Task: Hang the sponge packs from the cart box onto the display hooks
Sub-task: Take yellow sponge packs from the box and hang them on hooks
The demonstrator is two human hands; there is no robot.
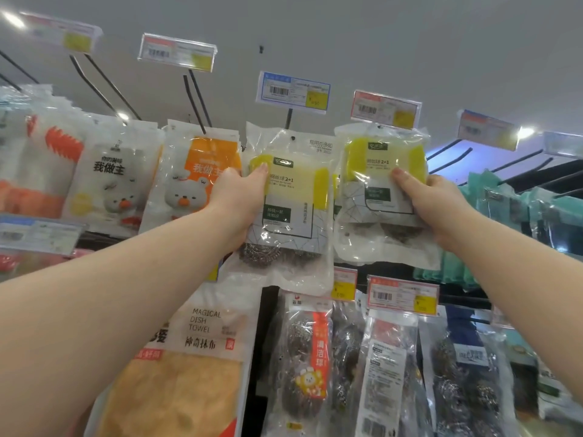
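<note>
Two matching clear packs sit side by side in the upper middle of the frame, each printed "钢丝球 2+1" over a yellow sponge, with steel scourers showing in the lower part. The left sponge pack (293, 190) is held by the left grip (239, 197), which clasps its left edge with the thumb laid across the front on the yellow corner and the fingers hidden behind. A dark hook tip shows through the hole near its top, under a blue price tag (293, 91) with a barcode. The right sponge pack (378, 171) is held by the right grip (432, 200), thumb on the front near the right edge and fingers curled behind. Its top sits just below a red-topped price tag (386, 108); whether it is on a hook cannot be told. To the left hang bear packs (108, 168) reading "我做主". At lower left is a pack (205, 326) reading "MAGICAL DISH TOWEL"
</note>
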